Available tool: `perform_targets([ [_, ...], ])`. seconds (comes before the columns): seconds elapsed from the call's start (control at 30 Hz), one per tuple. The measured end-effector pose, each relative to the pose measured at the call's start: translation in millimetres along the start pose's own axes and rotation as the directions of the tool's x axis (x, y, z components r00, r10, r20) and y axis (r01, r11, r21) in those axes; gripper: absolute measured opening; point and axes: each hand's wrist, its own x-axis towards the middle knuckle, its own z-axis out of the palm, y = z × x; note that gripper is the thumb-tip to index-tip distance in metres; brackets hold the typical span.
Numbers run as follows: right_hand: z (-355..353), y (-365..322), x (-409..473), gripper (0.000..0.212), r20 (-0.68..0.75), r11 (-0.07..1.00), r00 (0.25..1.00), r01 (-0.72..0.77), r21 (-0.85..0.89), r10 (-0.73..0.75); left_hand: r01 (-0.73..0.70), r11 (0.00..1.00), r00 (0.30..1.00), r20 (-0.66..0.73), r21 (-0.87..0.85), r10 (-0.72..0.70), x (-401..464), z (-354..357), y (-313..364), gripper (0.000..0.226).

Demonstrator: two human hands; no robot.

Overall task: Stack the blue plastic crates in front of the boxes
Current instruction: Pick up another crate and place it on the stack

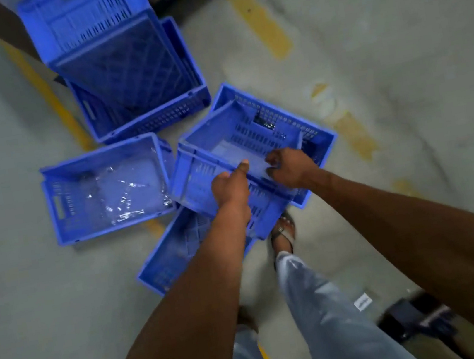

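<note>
Several blue plastic crates lie on the concrete floor. My left hand (229, 188) and my right hand (291, 168) both grip the near rim of a tilted blue crate (224, 144) at the centre. It sits partly inside another crate (319, 139) on the right. A third crate (171, 260) lies under my left forearm. A crate with clear plastic film inside (105, 189) stands to the left. Farther back, a stack of crates (121, 70) stands by a brown box (6, 26).
Yellow painted lines (254, 13) cross the grey floor. My sandalled foot (283, 230) and light trousers are below the held crate. A dark object (419, 318) and a small white label (362, 302) lie on the floor at the lower right.
</note>
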Motion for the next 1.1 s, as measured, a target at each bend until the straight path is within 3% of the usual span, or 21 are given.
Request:
perform_targets([
  [0.07,15,18,22,0.024,-0.015,1.0,1.0,-0.001,0.029,0.002,0.041,0.999,0.993,-0.109,0.031,-0.038,23,24,-8,0.077],
  [0.13,30,32,34,0.018,-0.037,0.998,0.999,-0.01,0.056,0.012,0.055,0.998,0.985,-0.164,-0.002,-0.054,34,42,-14,0.085],
  [0.33,56,31,30,0.02,-0.098,0.988,0.995,0.02,0.151,-0.005,-0.002,0.996,0.966,-0.258,-0.091,-0.021,58,29,-27,0.046],
  [0.53,69,28,34,0.018,-0.197,0.983,0.98,0.043,0.177,-0.008,-0.051,0.998,0.871,-0.488,0.024,0.057,73,-81,-61,0.036],
  [0.7,74,30,69,0.039,-0.243,0.994,0.97,-0.027,-0.101,0.002,-0.025,1.0,0.808,-0.589,-0.007,0.016,106,-181,-108,0.024],
  [0.8,82,36,98,0.057,-0.31,0.989,0.95,-0.085,-0.117,0.045,-0.01,1.0,0.771,-0.636,0.008,0.013,140,-226,-145,0.023],
  [0.9,90,27,131,0.066,-0.24,0.994,0.964,-0.109,0.02,0.11,0.002,1.0,0.754,-0.657,0.015,0.008,161,-243,-165,0.03],
  [1.03,100,2,157,0.047,-0.153,0.99,0.979,-0.142,-0.022,0.137,0.037,0.999,0.774,-0.633,0.022,-0.015,167,-249,-173,0.025],
  [1.1,104,-1,161,0.037,-0.114,0.983,0.977,-0.181,-0.015,0.178,0.028,0.999,0.753,-0.658,0.034,0.001,176,-250,-176,0.023],
])
